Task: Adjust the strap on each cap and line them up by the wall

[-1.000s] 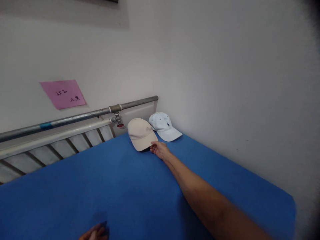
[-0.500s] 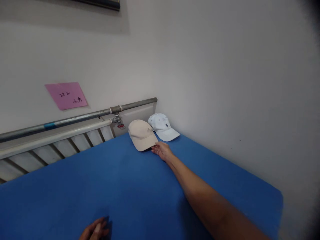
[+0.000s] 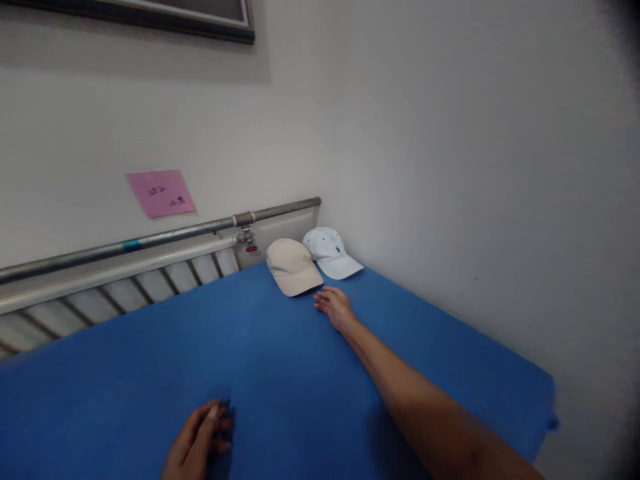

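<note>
A beige cap and a pale blue cap lie side by side in the far corner of a blue surface. My right hand rests just in front of the beige cap's brim, apart from it, fingers loosely stretched and holding nothing. My left hand lies flat on the blue surface near the bottom edge, fingers extended, empty.
A grey metal pipe with a small red valve runs along the wall above a white railing. A pink note is stuck on the wall. White walls close the corner at the right.
My right hand has let go of the beige cap's brim and drawn back slightly. My left hand has come further into view. The camera has shifted.
</note>
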`<state>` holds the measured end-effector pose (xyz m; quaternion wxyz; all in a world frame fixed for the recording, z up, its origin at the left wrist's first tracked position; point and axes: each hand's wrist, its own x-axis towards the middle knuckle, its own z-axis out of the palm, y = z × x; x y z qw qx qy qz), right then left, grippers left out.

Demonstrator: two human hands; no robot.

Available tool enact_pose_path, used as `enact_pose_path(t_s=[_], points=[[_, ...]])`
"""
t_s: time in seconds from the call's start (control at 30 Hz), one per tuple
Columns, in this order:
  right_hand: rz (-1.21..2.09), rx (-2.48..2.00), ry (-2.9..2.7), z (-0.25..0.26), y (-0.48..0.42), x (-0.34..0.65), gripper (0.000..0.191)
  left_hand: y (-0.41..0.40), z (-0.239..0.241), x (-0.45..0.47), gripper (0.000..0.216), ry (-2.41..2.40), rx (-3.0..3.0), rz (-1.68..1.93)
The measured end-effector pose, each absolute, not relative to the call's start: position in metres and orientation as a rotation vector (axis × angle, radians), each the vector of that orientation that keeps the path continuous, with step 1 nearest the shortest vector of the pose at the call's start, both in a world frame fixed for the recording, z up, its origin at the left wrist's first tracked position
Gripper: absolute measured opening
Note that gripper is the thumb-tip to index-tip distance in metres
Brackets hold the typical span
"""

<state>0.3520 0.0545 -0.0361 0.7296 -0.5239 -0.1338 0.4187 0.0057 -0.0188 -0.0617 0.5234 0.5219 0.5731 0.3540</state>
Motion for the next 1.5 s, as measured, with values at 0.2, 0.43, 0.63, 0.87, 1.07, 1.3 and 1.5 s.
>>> enact_pose_path(t_s=[0.2,0.43,0.63,0.87,1.07,1.3,1.5], points=[[1.16,-1.243,-0.529,-0.032,0.026,0.291,0.014,-0.015,-0.027,0.01,0.017,1.365,0.695,1.355],[1.248,-1.393,-1.207,-0.042,0.01,0.229,0.015,-0.004,-0.031,-0.074,0.012,1.474,0.278,1.856],[1.276,-1.35,-1.285,-0.038,0.007,0.228,0.019,-0.011,-0.031,-0.11,0.02,1.514,0.041,2.075],[1.32,-1.34,-1.266,-0.037,0.008,0.229,0.017,-0.009,-0.031,-0.115,0.012,1.524,0.099,2.164],[1.322,-1.298,-1.269,-0.04,0.009,0.229,0.018,-0.002,-0.033,-0.08,0.018,1.572,0.544,2.042],[1.364,-1.233,-1.086,-0.044,0.002,0.234,0.016,-0.012,-0.029,-0.034,0.014,1.319,1.265,1.635],[1.279,-1.289,-0.916,-0.047,-0.002,0.246,0.008,-0.013,-0.039,-0.045,0.014,1.222,1.759,1.285]])
